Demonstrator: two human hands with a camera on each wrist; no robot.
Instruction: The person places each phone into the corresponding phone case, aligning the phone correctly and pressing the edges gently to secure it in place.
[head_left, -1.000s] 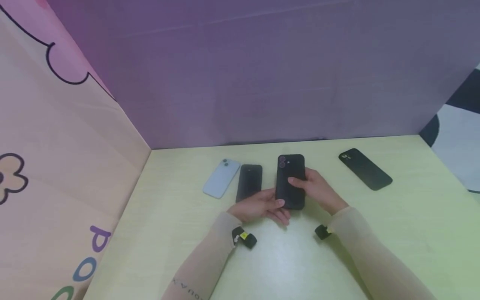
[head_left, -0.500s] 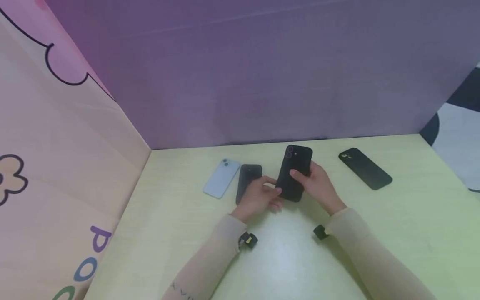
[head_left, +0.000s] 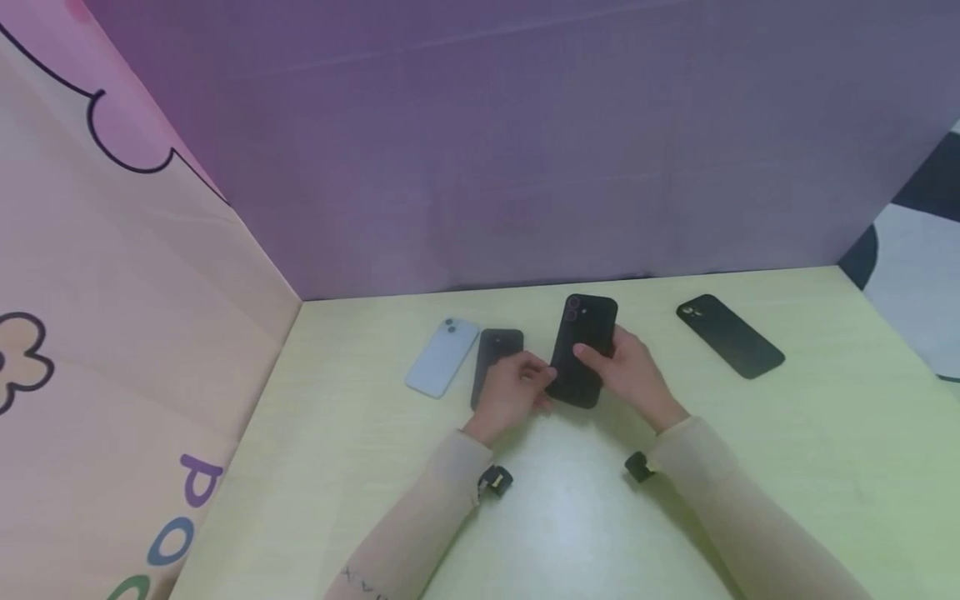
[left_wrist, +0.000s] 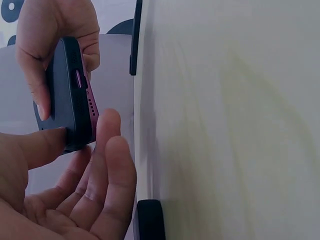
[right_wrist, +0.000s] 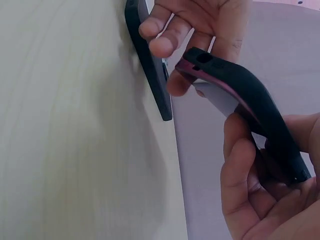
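Observation:
My right hand point(head_left: 637, 379) grips a black phone case point(head_left: 588, 325) with a phone in it, thumb across the back and fingers curled underneath. A pink-purple edge of that phone point(left_wrist: 93, 112) sticks out past the case's rim in the left wrist view. With thumb and fingers my left hand point(head_left: 506, 396) pinches the lower left corner of the case. The right wrist view shows the pink edge along one side and the dark case bowed over it. Both are held up above the table.
On the pale table point(head_left: 360, 467) lie a light blue phone point(head_left: 442, 358) at left and a dark phone or case point(head_left: 498, 346) partly behind the left hand. A black phone case point(head_left: 731, 337) lies at the right. A purple wall point(head_left: 487, 167) stands behind.
The cased phone has been raised and tilted away, top leaning right, then lowered slightly. My left hand has shifted to its lower left corner, fingers drawn in closer.

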